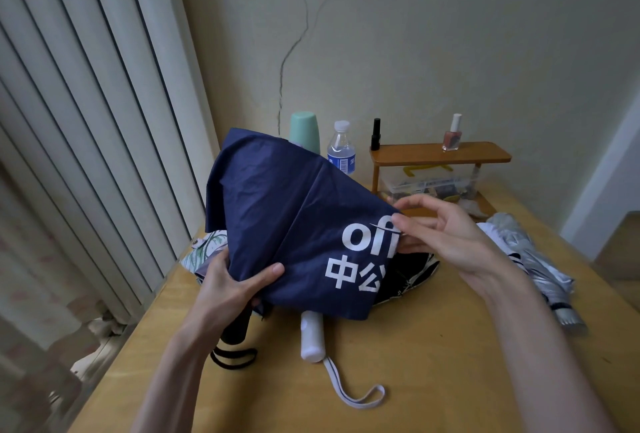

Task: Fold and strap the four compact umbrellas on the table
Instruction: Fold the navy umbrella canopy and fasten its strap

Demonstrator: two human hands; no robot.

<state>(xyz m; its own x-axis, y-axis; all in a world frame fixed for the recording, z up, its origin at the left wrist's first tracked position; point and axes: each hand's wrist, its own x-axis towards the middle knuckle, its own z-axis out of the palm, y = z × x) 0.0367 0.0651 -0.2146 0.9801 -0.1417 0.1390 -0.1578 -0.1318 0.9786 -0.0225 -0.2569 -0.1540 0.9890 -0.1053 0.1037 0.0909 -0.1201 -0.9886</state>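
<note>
I hold a navy blue umbrella [284,211] with white lettering above the wooden table [415,363]. My left hand [232,287] grips its gathered canopy near the black handle [235,328]. My right hand [446,235] pinches the canopy's right edge beside the lettering. A white handle with a wrist loop [313,337] lies under the canopy. A black umbrella [412,273] and a floral one [204,249] are partly hidden behind it. On the right lies a silver umbrella [533,259], loosely collapsed.
At the table's back stand a green cup [306,131], a water bottle [341,148] and a small wooden shelf [440,154] with two nail polish bottles over a clear box. A radiator and curtain run along the left edge.
</note>
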